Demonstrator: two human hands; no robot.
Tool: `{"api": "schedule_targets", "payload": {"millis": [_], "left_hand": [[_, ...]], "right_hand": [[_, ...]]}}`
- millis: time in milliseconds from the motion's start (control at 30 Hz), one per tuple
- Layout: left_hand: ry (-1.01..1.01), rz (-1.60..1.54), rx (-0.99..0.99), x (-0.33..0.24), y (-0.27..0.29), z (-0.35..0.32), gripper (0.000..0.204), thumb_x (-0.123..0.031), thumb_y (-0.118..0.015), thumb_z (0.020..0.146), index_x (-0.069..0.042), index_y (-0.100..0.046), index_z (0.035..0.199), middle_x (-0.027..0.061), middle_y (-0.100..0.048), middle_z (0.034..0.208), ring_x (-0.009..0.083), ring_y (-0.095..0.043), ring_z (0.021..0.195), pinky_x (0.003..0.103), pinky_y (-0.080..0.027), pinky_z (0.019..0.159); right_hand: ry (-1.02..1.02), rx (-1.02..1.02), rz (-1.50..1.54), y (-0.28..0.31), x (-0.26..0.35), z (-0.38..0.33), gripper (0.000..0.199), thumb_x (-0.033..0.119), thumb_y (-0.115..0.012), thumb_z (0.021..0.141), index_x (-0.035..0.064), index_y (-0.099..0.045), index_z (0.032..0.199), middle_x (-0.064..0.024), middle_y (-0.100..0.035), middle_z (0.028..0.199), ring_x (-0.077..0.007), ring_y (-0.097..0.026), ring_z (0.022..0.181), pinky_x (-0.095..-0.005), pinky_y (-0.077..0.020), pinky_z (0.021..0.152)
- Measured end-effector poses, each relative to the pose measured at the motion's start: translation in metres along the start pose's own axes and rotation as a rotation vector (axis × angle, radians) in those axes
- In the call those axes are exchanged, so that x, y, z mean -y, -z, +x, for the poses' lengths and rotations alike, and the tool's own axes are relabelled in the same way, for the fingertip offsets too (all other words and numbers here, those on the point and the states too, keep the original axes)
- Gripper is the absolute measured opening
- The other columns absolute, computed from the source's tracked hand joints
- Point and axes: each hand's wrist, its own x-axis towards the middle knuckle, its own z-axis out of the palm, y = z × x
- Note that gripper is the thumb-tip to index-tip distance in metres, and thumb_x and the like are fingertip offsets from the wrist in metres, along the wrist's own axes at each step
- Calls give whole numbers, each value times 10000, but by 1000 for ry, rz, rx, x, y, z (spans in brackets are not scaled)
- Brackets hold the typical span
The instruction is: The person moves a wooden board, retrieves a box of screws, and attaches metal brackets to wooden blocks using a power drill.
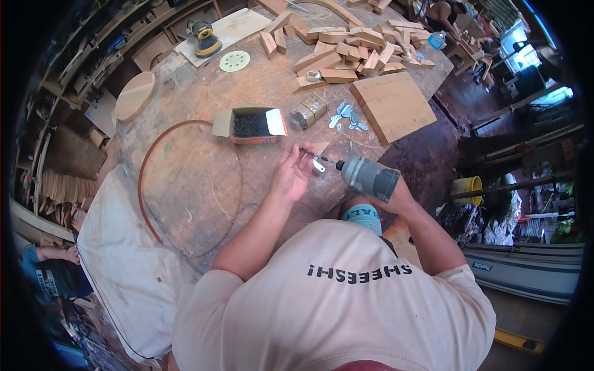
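My right hand point(396, 196) grips the drill point(371, 178), my left hand point(291, 176) is by the bit point(330, 161) — pinching or not, I can't tell — and the metal plates point(349, 115) lie loose, not screwed on.

yellow-black sander point(207, 41) | pale perforated disc point(234, 60) | yellow bucket point(466, 190), seemingly plastic

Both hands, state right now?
Left hand: fingers partly curled by the tip of the drill bit; too small to tell whether it pinches anything.
Right hand: closed, holding the grey power drill.
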Motion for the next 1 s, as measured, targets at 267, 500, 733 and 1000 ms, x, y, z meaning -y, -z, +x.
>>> {"api": "schedule_targets", "payload": {"millis": [267, 500, 733, 1000], "left_hand": [[71, 292, -17, -9, 19, -3, 118, -183, -541, 980, -101, -493, 1049, 115, -639, 1078, 227, -672, 938, 328, -584, 762], [-196, 1281, 255, -28, 26, 29, 148, -114, -589, 930, -1, -662, 993, 91, -658, 1043, 183, -634, 899, 280, -483, 820], [-556, 1629, 405, -6, 44, 40, 239, -12, -594, 834, -40, -693, 1050, 133, -639, 1117, 286, -576, 1057, 368, -439, 936], [-580, 1662, 429, -7, 51, 35, 462, 26, -628, 781, -72, -615, 1232, 123, -572, 1303, 287, -440, 1316, 371, -339, 1104]], "right_hand": [[-119, 101, 9, 1, 15, 4, 370, 76, -725, 719, 21, -622, 1070, -125, -680, 932, -252, -664, 815, -338, -515, 765], [-208, 136, 123, 32, 43, 34, 347, 84, -712, 731, 27, -622, 1061, -145, -665, 971, -256, -642, 891, -351, -495, 816], [-256, 247, -260, 47, 41, 80, 409, 291, -712, 722, 17, -653, 1019, -240, -670, 888, -400, -648, 867, -422, -517, 776], [-333, 459, -529, 48, 68, 125, 406, 307, -703, 730, -11, -640, 975, -223, -664, 812, -364, -660, 800, -427, -514, 742]]}}
